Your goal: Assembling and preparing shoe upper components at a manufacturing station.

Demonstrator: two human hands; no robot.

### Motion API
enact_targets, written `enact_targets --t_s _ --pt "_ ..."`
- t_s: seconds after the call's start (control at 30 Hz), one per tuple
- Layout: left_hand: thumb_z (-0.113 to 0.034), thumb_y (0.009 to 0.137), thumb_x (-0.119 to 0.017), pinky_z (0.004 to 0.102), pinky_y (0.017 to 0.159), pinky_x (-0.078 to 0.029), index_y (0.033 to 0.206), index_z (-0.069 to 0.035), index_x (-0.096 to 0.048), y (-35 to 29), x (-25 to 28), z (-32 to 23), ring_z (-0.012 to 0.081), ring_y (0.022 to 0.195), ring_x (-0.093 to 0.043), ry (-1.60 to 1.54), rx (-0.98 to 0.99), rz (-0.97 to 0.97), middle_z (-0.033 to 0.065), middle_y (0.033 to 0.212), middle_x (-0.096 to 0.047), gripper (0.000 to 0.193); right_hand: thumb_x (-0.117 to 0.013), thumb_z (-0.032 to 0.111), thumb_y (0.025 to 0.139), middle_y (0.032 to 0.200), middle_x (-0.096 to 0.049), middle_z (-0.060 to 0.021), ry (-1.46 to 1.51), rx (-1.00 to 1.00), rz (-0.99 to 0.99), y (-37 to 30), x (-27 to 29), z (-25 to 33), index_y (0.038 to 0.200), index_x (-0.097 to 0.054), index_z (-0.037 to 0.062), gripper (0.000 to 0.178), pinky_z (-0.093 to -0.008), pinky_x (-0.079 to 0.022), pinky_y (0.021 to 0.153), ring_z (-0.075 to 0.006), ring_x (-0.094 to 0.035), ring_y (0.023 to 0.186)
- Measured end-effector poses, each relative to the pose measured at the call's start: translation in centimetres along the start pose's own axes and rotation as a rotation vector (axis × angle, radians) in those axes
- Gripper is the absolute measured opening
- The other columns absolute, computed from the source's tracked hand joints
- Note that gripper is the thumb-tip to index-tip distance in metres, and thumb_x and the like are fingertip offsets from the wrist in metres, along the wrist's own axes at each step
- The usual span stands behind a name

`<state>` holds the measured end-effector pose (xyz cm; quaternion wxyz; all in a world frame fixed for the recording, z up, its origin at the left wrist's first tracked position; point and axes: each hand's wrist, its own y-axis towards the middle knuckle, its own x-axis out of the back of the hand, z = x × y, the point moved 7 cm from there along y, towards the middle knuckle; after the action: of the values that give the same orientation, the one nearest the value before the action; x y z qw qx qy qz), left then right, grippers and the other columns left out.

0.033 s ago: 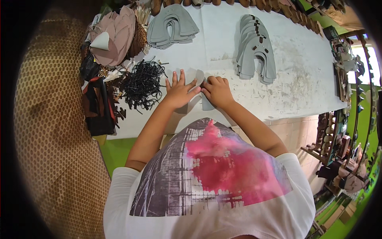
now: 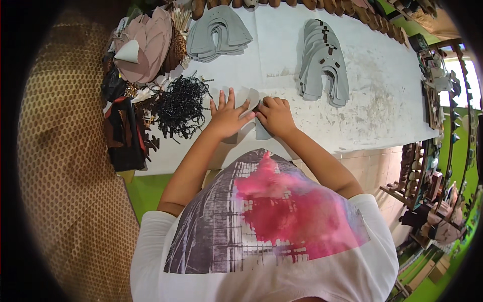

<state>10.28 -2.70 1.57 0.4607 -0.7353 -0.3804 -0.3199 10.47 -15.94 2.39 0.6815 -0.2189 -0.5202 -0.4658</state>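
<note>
Close to the table's front edge, a grey curved shoe-upper piece [image 2: 262, 133] lies beneath my hands, mostly covered by them. My left hand [image 2: 226, 120] rests over its left side, fingers spread, with the thumb reaching toward the middle. My right hand [image 2: 276, 117] has its fingers curled and pinched on the piece's upper right part. A small dark patch shows between the thumb and these fingers; its kind is hidden. Beyond the right hand lies a fanned stack of grey uppers [image 2: 314, 63] bearing small dark brown tabs. Another stack of grey uppers [image 2: 229, 30] sits at the far left.
A tangle of black beaded cords [image 2: 181, 108] lies left of my left hand. Behind it stands a heap of pinkish-brown cut pieces [image 2: 151, 45]. Dark scraps [image 2: 123, 133] lie at the left edge. Brown shoe forms [image 2: 347, 7] line the back; racks [image 2: 420, 166] stand right.
</note>
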Motion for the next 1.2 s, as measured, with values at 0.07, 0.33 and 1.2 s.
enact_targets --t_s 0.07,0.33,1.2 --pt "-0.065 0.084 -0.033 0.0581 0.103 0.003 0.134 -0.023 -0.041 -0.2 -0.3 -0.7 0.0404 0.136 0.004 0.079 -0.032 -0.035 0.0207 0.148 -0.006 0.066 -0.06 0.026 0.078 0.093 -0.053 -0.0028 0.015 -0.01 -0.003 0.0 0.0 -0.1 0.089 -0.064 0.0137 0.018 -0.0387 -0.037 0.08 -0.0224 -0.051 0.09" --pt "-0.057 0.085 -0.039 0.0596 0.103 0.001 0.104 -0.016 -0.067 2.7 0.4 1.6 0.0415 0.135 0.0 -0.256 0.0 -0.128 0.0165 0.146 -0.02 0.053 -0.06 0.027 0.078 0.093 -0.053 -0.0045 0.023 -0.043 0.008 -0.1 0.2 0.3 0.089 -0.064 0.0123 0.019 -0.0395 -0.036 0.08 -0.0235 -0.05 0.09" --pt "-0.023 0.079 -0.061 0.0651 0.098 -0.012 0.077 -0.017 -0.067 1.0 0.0 0.4 0.0312 0.13 -0.027 -0.148 0.264 -0.662 0.0057 0.132 -0.044 0.009 -0.061 0.027 0.076 0.093 -0.053 -0.0031 -0.022 -0.037 -0.066 -0.4 0.3 0.4 0.086 -0.064 0.012 0.018 -0.0385 -0.038 0.079 -0.023 -0.05 0.09"
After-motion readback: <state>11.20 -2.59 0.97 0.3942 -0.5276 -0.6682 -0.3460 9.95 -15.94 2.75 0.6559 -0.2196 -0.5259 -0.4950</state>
